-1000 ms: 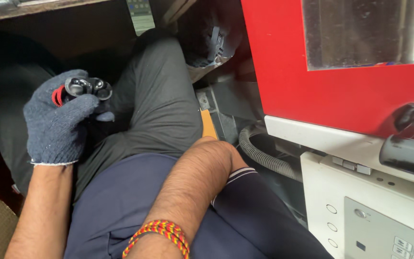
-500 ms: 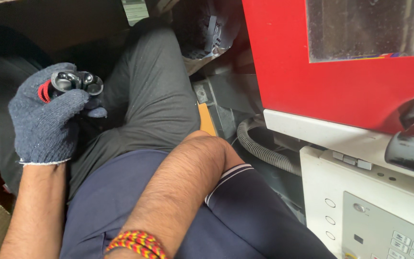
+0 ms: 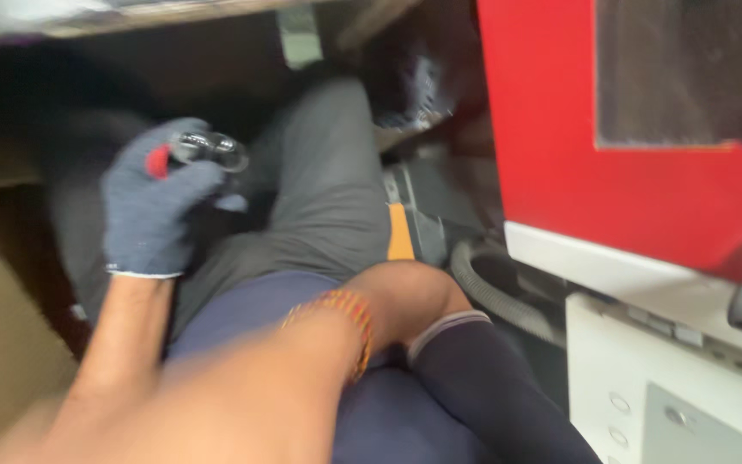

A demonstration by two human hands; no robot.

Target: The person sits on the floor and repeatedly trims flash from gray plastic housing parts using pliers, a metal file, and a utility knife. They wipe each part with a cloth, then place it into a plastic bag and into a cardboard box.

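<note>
while our gloved left hand (image 3: 152,206) grips a small metal part (image 3: 208,150), nothing's fitted to the red machine (image 3: 629,189) yet. right hand (image 3: 392,301) fingers hidden, can't tell.

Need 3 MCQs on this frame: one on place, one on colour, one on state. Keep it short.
1. Where is the left hand?
A. Upper left, raised in front of the dark recess
B. Resting on the white control panel
C. Pressed against the red panel

2. What colour is the glove on that hand?
A. Yellow
B. Grey-blue
C. White

3. What is the state of its fingers?
A. Spread flat and empty
B. Curled around a small dark object with a red part
C. Hidden behind the hose

Answers:
1 A, the gloved hand is held up at upper left, clear of the red panel and white control panel.
2 B, the knit glove is grey-blue.
3 B, the fingers close on the small dark object; blur hides what it is.
</note>
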